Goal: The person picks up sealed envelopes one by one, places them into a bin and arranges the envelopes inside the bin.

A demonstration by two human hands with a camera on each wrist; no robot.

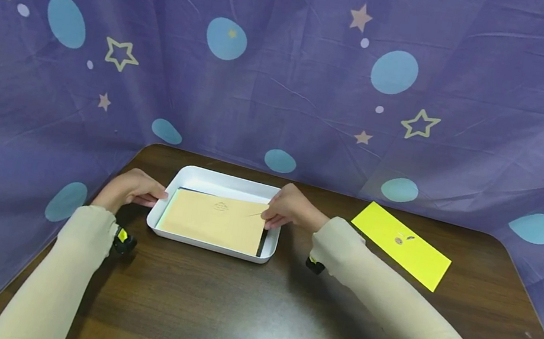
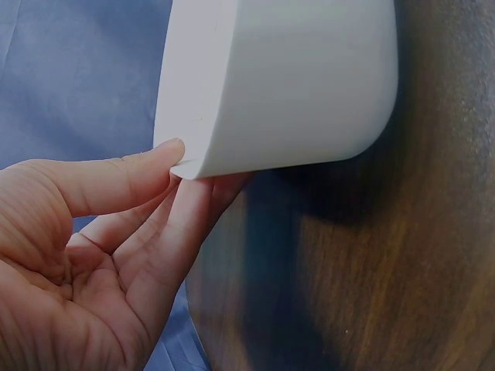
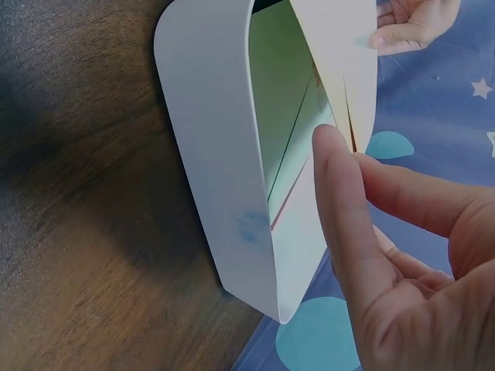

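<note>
A white tray [image 1: 228,186] stands near the back left of the table with a stack of envelopes or cards inside. On top lies a beige envelope [image 1: 214,224] with small dark print. My left hand [image 1: 136,187] pinches the tray's left rim between thumb and fingers, plain in the left wrist view, where the tray wall [image 2: 309,85] rises. At the other side, my right hand [image 1: 293,206] pinches the beige envelope's right edge. Seen from the right wrist, that edge is lifted above a pale green piece [image 3: 282,85]. How many pieces lie beneath is hidden.
To the right on the brown wooden table [image 1: 225,318] lies a bright yellow envelope [image 1: 419,257] with a small emblem, set at an angle. A purple curtain [image 1: 284,93] with stars and blue dots hangs behind the table and along its sides.
</note>
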